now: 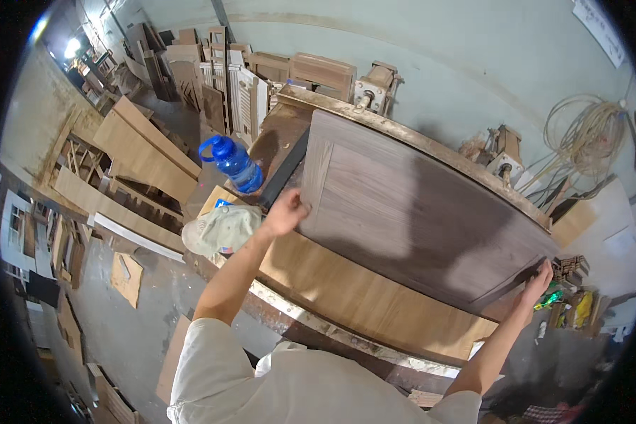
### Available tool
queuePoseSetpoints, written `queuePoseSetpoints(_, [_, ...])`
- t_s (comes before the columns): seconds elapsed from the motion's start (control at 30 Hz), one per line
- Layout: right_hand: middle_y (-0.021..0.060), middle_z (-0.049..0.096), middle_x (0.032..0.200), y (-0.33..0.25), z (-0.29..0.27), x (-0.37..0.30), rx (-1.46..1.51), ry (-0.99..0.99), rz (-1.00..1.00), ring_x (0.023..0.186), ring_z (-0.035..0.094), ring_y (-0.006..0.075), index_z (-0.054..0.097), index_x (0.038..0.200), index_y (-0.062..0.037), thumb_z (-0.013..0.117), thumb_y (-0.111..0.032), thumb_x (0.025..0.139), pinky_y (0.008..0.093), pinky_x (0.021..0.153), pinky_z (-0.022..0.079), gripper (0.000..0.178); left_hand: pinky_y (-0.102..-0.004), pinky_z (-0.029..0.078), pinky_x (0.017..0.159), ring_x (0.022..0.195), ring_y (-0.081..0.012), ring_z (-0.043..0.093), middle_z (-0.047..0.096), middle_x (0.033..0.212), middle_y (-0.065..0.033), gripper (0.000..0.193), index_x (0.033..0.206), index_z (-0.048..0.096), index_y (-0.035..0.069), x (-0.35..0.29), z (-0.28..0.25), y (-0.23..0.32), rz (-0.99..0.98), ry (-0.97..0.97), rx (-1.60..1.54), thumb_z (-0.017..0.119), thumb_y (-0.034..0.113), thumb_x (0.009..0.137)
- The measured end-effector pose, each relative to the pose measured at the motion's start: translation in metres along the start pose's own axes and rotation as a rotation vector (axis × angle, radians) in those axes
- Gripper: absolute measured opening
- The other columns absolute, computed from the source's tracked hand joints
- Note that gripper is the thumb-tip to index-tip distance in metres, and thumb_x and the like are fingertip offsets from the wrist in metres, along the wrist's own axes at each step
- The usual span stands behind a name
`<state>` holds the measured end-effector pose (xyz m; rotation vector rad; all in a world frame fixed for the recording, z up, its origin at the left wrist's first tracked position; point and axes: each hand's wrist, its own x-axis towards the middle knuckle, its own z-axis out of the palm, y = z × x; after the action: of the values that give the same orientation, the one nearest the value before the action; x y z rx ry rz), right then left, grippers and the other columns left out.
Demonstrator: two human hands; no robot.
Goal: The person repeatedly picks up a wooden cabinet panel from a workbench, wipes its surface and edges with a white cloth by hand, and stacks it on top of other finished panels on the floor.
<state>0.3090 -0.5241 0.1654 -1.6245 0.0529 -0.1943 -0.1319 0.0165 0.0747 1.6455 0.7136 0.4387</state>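
Observation:
A large grey-brown wood-grain door panel (pixel 374 191) with a framed border lies across the workbench in front of me. At its left end my left hand (pixel 287 212) is closed, with curled fingers on the near-left corner; part of the grip is hidden. My right hand (pixel 539 280) reaches to the far right end, its fingers bent over the panel's edge. Under and nearer than the panel is a lighter tan board (pixel 360 293). A dark strip (pixel 287 169) runs along the panel's left side.
A blue water bottle (pixel 234 166) and a pale cap (pixel 222 230) sit left of the panel. Clamp cylinders (pixel 376 88) stand behind the bench's back rail (pixel 431 138). Coiled hose (pixel 586 134) hangs on the right wall. Boards (pixel 145 145) lean and lie at left.

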Motion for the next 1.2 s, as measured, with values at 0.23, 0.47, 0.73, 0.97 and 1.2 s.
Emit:
queuePoseSetpoints(0.23, [0.0035, 0.053, 0.129, -0.047, -0.051, -0.095, 0.028, 0.087, -0.040, 0.116, 0.048, 0.0196, 0.051, 0.133, -0.0097, 0.059, -0.042, 0.096, 0.0372, 0.099, 0.037, 0.050, -0.0476, 0.051, 0.088, 0.105, -0.0429, 0.062, 0.063, 0.111, -0.0309, 0.074, 0.135, 0.037, -0.005, -0.065, 0.007, -0.001, -0.102, 0.042, 0.707, 0.075, 0.032, 0.084])
queuePoseSetpoints(0.47, [-0.0001, 0.051, 0.111, -0.056, -0.077, -0.148, 0.057, 0.096, -0.038, 0.104, 0.048, 0.0143, 0.048, 0.132, -0.0143, 0.057, -0.045, 0.096, 0.0338, 0.092, 0.039, 0.048, -0.0474, 0.055, 0.077, 0.091, -0.0394, 0.068, 0.068, 0.091, -0.0247, 0.039, 0.123, 0.047, 0.001, -0.066, -0.023, -0.040, 0.023, -0.065, 1.081, 0.057, 0.024, 0.093])
queuePoseSetpoints(0.73, [0.0117, 0.033, 0.157, -0.068, -0.136, -0.265, 0.149, 0.000, 0.110, 0.142, 0.035, 0.0316, 0.024, 0.157, -0.0167, 0.041, -0.068, 0.095, 0.0526, 0.114, 0.022, 0.082, -0.0431, 0.060, 0.073, 0.097, -0.0341, 0.070, 0.067, 0.118, -0.0192, 0.040, 0.135, 0.049, 0.001, -0.154, -0.035, 0.016, -0.444, -0.121, -0.326, 0.046, 0.022, 0.100])
queuePoseSetpoints(0.97, [0.0079, 0.047, 0.142, -0.018, -0.223, -0.363, 0.432, 0.058, 0.527, 0.129, 0.042, 0.0297, 0.045, 0.142, -0.0142, 0.052, -0.065, 0.089, 0.0512, 0.108, 0.030, 0.074, -0.0401, 0.053, 0.093, 0.107, -0.0280, 0.065, 0.063, 0.125, -0.0183, 0.053, 0.133, 0.053, -0.003, -0.249, -0.066, 0.031, -0.668, -0.144, -0.635, 0.055, 0.038, 0.099])
queuePoseSetpoints(1.2, [0.0067, 0.037, 0.155, 0.076, -0.261, -0.428, 0.307, 0.074, 0.678, 0.142, 0.034, 0.0292, 0.040, 0.149, -0.0145, 0.056, -0.056, 0.089, 0.0528, 0.113, 0.024, 0.074, -0.0342, 0.039, 0.104, 0.124, -0.0272, 0.052, 0.059, 0.130, -0.0208, 0.064, 0.137, 0.047, -0.009, -0.298, -0.061, -0.022, -0.535, -0.127, -0.049, 0.057, 0.041, 0.099])
